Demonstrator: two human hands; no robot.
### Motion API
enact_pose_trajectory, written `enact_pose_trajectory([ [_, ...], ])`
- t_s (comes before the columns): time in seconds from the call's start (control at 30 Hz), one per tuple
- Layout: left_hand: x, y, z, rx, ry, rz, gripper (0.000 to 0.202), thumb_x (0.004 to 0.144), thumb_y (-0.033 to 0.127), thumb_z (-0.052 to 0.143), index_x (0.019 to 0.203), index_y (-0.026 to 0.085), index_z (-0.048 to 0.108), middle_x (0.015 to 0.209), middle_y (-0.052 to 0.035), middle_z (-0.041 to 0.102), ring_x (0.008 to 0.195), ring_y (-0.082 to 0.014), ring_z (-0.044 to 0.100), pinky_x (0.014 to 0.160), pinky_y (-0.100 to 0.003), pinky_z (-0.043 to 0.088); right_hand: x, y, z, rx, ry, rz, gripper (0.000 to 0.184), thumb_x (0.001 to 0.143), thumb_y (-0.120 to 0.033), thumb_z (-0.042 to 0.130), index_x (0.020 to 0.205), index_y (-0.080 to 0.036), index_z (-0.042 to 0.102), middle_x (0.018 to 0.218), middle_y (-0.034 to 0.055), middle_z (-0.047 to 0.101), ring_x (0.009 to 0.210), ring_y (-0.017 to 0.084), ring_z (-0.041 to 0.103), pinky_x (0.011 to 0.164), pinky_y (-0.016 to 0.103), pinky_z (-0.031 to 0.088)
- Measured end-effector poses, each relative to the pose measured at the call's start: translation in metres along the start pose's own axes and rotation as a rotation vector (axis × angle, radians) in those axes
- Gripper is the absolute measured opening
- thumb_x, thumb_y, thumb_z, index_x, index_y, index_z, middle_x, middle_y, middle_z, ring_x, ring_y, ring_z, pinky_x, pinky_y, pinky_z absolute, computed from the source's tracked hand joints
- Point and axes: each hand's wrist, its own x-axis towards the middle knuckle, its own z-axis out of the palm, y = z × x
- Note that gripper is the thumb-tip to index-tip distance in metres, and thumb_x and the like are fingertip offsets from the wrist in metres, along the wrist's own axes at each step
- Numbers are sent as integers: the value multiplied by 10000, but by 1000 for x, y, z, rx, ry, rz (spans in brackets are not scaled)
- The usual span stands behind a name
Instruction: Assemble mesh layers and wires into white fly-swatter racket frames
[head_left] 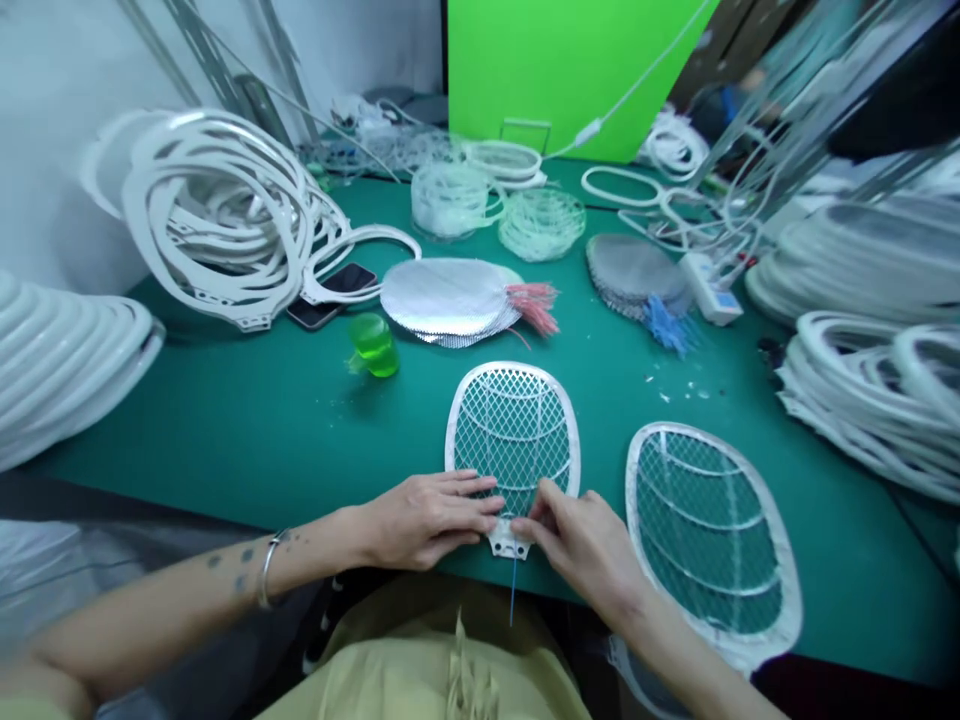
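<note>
Desk [225, 430] top, covered in green, ends in a near edge just under the wrists, so the hands work right at its border. Between them lies a white-framed fly-swatter racket [514, 430], flat on the desk with its wire mesh facing up. Its notched white tab [508, 543] sits near the edge, and a thin blue wire [513, 592] runs down from it past the edge. Fingers of the left hand [427, 520] lie extended and unclenched across the racket's lower mesh, their tips just beside the tab. Fingers of the right hand [577, 545] curl inward, tips pressed at the racket's neck above the tab; whether they truly pinch it, I cannot tell. Room is tight on the right, where a second racket [709, 540] lies just beside the right hand and hangs over the edge. Open green stretches left towards a heap of white frames [217, 215] and ahead to a silver mesh stack [450, 297].
</note>
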Motion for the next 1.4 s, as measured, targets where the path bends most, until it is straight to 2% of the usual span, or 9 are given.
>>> enact_pose_trajectory([
  [0.17,9,-21,-19,194,173,-289,582,943,499,489,1441,213,397,1526,-93,330,1441,-253,224,1181,-488,193,1,27,21,-191,407,-94,881,742,-721,574,1387,-148,397,1405,193,481,1302,360,422,993,514,359],
  [0.3,14,-43,-15,399,111,-408,1002,841,729,432,1526,83,90,1574,-181,89,1461,-321,70,1181,-503,121,4,42,32,-268,357,-140,1088,793,-755,441,1523,-96,-25,1561,191,195,1431,313,205,1117,524,248],
  [0.5,24,-41,5,395,103,-426,1007,844,752,373,1525,70,81,1570,-188,92,1459,-328,88,1179,-507,99,-3,68,30,-360,324,-104,1086,780,-774,421,1511,-183,-124,1553,115,222,1403,329,273,1078,577,332],
  [0.7,66,-40,-53,235,269,-532,665,963,598,297,1507,218,256,1535,-82,318,1422,-273,279,1144,-470,272,3,93,34,-413,317,-152,1024,765,-779,434,1515,-267,-41,1523,98,285,1342,380,368,994,636,408],
  [0.87,130,-99,-110,305,307,-947,589,988,403,273,1489,96,295,1580,-133,143,1465,-304,56,1187,-476,78,15,88,-13,-437,350,-363,762,761,-713,545,1432,-381,400,1311,46,590,1201,409,533,906,643,464],
  [0.97,146,-138,-113,290,303,-1117,634,954,420,302,1509,116,248,1581,-157,59,1438,-407,-38,1112,-649,-29,46,60,-68,-299,320,-399,329,877,-560,523,1074,-361,696,994,6,744,976,303,678,956,590,444],
  [1.13,144,-164,-99,268,289,-1193,650,942,498,250,1527,223,184,1592,-111,37,1437,-418,-36,1082,-682,-48,161,0,-140,-195,340,-227,246,922,-423,524,888,-276,718,919,-1,738,861,185,666,982,433,402],
  [1.27,142,-168,-95,267,286,-1188,655,946,518,228,1531,233,157,1593,-103,6,1435,-413,-64,1085,-673,-61,254,-14,-149,-261,326,-84,235,891,-383,584,955,-185,693,1029,77,696,1047,241,601,972,474,397],
  [1.4,142,-169,-97,249,296,-1177,659,948,519,239,1532,227,154,1592,-104,-6,1428,-415,-89,1088,-669,-72,288,-8,-142,-269,206,-44,293,889,-410,599,1045,-165,634,1118,65,640,1031,213,599,936,470,452],
])
